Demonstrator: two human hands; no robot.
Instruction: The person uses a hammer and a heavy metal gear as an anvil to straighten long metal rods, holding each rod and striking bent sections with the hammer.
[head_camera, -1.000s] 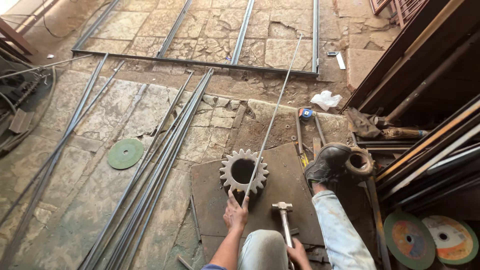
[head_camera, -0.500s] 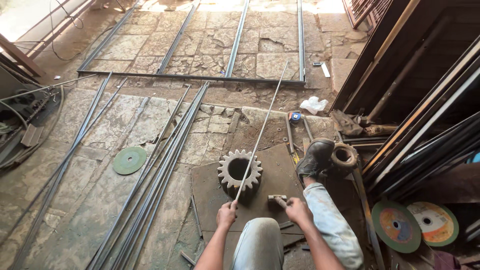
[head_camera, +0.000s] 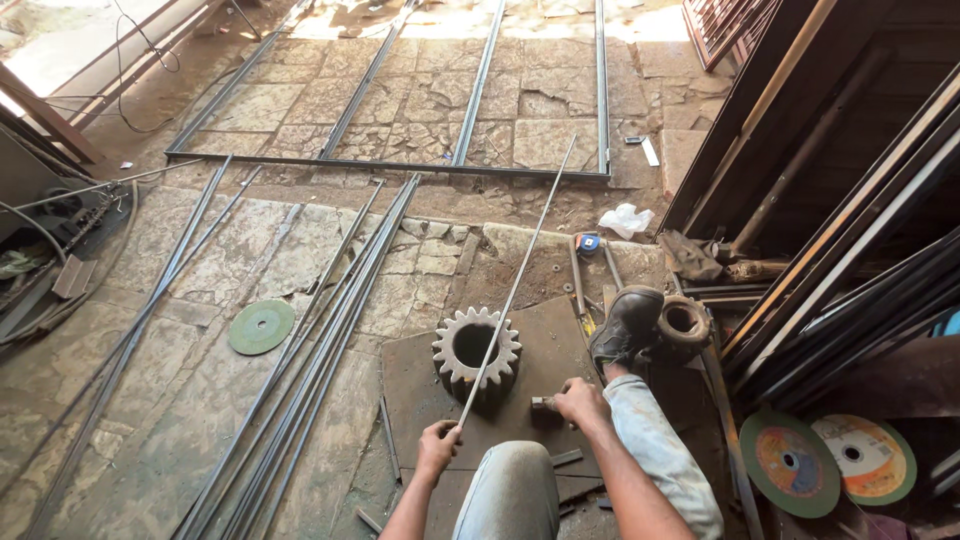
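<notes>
Left hand (head_camera: 438, 447) fist-clamps near end of rod (head_camera: 512, 290), which runs forward across gear (head_camera: 476, 348) as anvil-like rest, while right hand (head_camera: 580, 402), just beside, wraps hammer (head_camera: 542, 403) low over plate (head_camera: 410, 385).

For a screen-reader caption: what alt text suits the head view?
Left hand grips a thin steel rod laid across a toothed gear; right hand holds a hammer beside it, on a metal plate.
</notes>
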